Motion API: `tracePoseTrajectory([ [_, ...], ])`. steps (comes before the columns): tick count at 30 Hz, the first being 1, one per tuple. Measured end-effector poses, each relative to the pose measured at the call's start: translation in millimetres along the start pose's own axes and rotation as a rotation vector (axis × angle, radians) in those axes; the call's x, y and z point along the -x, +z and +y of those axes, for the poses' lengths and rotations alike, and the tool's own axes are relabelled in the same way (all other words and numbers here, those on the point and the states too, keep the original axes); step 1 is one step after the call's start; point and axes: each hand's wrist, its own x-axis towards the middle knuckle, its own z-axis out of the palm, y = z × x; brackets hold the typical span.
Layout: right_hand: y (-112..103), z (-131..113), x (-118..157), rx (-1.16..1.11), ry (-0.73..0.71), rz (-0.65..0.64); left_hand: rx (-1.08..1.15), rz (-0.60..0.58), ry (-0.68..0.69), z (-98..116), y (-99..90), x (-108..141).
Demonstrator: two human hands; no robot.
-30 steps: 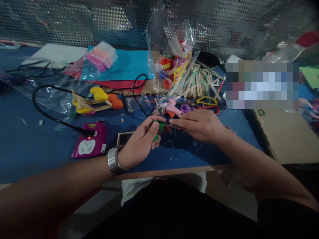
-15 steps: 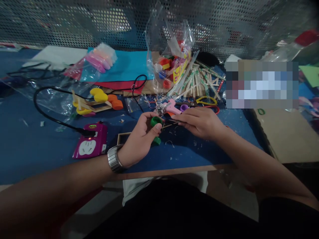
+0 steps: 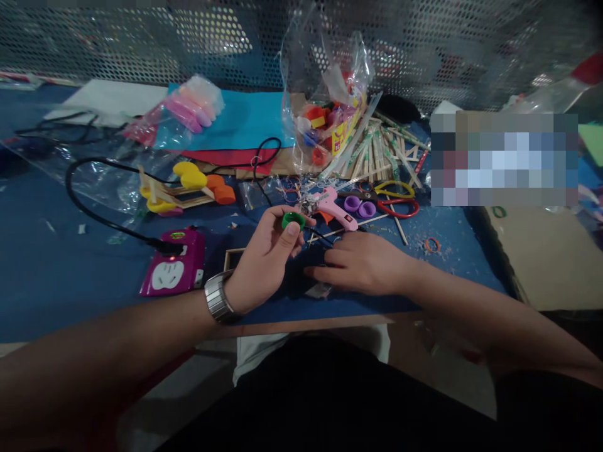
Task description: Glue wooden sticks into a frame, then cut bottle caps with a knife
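My left hand [image 3: 266,260], with a metal watch [image 3: 217,296] on its wrist, is closed on a green bottle cap [image 3: 293,222], gripped between thumb and fingers, its hollow side up. To the right, my right hand [image 3: 362,262] is low over the table, fingers bent and one digit pointing left. Whatever it grips is hidden. A pale, blurred piece [image 3: 319,290] shows just below its fingertips. Beyond both hands lies a pink glue gun [image 3: 335,209], beside two purple caps [image 3: 358,206]. A small wooden stick frame [image 3: 232,257] is partly covered by my left hand.
A purple power strip [image 3: 173,263] with a black cable stands at left, near a stick-and-cap model [image 3: 186,188]. Scissors [image 3: 398,206], wooden sticks [image 3: 370,150] and a clear bag of caps [image 3: 325,119] lie at the back. Cardboard [image 3: 541,257] is at right.
My right hand has moved down towards the table's near edge, away from the green cap, uncovering the glue gun's handle and the purple caps. My left hand keeps the cap, now turned slightly.
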Motion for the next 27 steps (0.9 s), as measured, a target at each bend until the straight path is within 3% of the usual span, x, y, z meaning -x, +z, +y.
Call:
tracePoseTrajectory([
  [5,-1.9,17.6,15.6,0.017,0.168,0.115,0.002,-0.007,-0.07,3.2,-2.5,1.7],
  [9,-5.8,16.7,19.8,0.03,0.259,0.172,-0.047,-0.055,-0.132,4.1,-4.9,2.9],
  [16,0.9,11.9,17.9,0.066,0.393,0.149,-0.1,-0.115,-0.125,2.4,-4.6,2.5],
  [27,1.2,11.1,17.2,0.079,0.412,0.075,-0.186,-0.175,-0.062,2.3,-7.8,2.3],
])
